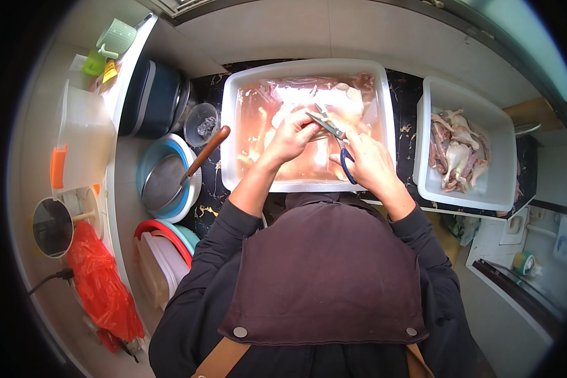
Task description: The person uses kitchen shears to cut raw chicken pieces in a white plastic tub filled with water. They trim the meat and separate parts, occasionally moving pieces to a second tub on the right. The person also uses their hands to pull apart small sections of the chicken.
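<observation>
A white plastic tub (230, 126) holds pinkish water and pale raw poultry pieces (353, 101). Over it, my left hand (291, 135) grips a pale piece of poultry, mostly hidden under the fingers. My right hand (370, 162) holds blue-handled kitchen scissors (334, 135), blades pointing up-left toward the left hand's fingers. To the right, a second white tub (494, 189) contains cut poultry pieces (458, 148). My dark sleeves and brown apron fill the lower middle.
Left of the tub stand a metal bowl in a blue basin (164, 179) with a brown-handled utensil (206, 151), a dark pot (151, 97), a small glass bowl (201, 123), stacked coloured basins (164, 246), a white jug (82, 135) and a red bag (101, 283).
</observation>
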Motion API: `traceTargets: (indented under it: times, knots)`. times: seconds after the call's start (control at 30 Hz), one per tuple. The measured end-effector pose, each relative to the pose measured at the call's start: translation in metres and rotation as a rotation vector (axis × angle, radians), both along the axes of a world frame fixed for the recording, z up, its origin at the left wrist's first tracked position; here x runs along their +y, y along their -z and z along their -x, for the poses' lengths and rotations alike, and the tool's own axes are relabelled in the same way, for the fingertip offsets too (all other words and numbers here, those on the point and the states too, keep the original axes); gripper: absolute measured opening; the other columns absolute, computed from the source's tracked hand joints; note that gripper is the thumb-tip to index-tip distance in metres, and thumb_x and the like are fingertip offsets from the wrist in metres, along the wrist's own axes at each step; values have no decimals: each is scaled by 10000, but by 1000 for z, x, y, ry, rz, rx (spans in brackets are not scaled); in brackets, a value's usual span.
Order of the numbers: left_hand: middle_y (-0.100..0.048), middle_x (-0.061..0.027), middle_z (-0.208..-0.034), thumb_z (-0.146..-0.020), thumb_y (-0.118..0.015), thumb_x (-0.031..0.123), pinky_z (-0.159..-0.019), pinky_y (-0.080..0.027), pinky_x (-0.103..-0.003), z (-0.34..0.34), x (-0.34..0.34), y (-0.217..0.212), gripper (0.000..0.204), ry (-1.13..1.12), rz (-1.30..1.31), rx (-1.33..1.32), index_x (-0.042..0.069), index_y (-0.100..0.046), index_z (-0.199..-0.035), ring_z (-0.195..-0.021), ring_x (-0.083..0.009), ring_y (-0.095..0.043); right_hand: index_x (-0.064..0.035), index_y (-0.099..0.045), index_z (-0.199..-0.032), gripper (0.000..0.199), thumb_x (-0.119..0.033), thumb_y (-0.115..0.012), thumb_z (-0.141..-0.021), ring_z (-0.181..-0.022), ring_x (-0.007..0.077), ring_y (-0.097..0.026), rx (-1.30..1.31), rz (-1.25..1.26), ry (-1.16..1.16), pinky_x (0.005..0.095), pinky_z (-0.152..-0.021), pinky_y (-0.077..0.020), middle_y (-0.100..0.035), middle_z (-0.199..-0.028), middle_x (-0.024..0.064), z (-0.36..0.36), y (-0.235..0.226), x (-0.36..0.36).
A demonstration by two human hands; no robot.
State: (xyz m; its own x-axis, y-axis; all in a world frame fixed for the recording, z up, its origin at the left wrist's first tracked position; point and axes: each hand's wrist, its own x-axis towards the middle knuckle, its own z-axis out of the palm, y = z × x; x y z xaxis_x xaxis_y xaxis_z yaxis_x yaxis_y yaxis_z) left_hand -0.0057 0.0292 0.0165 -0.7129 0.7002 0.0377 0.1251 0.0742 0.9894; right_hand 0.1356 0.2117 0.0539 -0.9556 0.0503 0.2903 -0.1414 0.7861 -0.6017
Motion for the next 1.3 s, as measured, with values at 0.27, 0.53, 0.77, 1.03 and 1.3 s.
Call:
traceTargets:
  times: [0.27, 0.53, 0.77, 1.03, 1.3]
  knots:
    - [-717, -32, -1014, -987, -596, 81, -824, -527, -271, 2, -5, -14, 205, 76, 66, -154, 3, -713, -1137, -933, -91, -629, -38, -526, -1330, 661, -323, -805, -803, -917, 363, -683, -110, -42, -9, 463, -766, -550, -696, -994, 168, -3, -1, 5]
    - [-717, -44, -996, -982, -606, 96, -827, -526, -269, 5, -8, -14, 215, 101, 80, -205, -14, -709, -1136, -908, -91, -631, -33, -508, -1370, 700, -307, -807, -799, -961, 381, -672, -133, 11, -42, 463, -818, -544, -692, -1061, 180, -1, -10, 6]
    - [-711, -34, -997, -981, -600, 91, -818, -521, -270, 8, -8, -12, 212, 142, 76, -226, -19, -709, -1126, -905, -89, -622, -113, -469, -1448, 750, -320, -802, -809, -1084, 409, -639, -190, 157, -65, 469, -907, -531, -629, -1290, 193, -1, -17, 4]
    - [-701, -19, -975, -985, -600, 108, -791, -511, -259, 9, -8, -20, 222, 137, 109, -258, -17, -712, -1130, -878, -79, -607, -128, -455, -1466, 754, -374, -781, -832, -1104, 418, -630, -355, 161, -20, 480, -904, -529, -606, -1337, 174, -1, -17, 3]
    - [-702, -24, -967, -979, -603, 98, -777, -512, -255, 9, -8, -18, 216, 124, 116, -257, -29, -712, -1114, -866, -80, -612, -82, -531, -1357, 659, -379, -787, -828, -1025, 424, -652, -360, 236, -36, 488, -824, -531, -639, -1229, 196, -1, -15, 3]
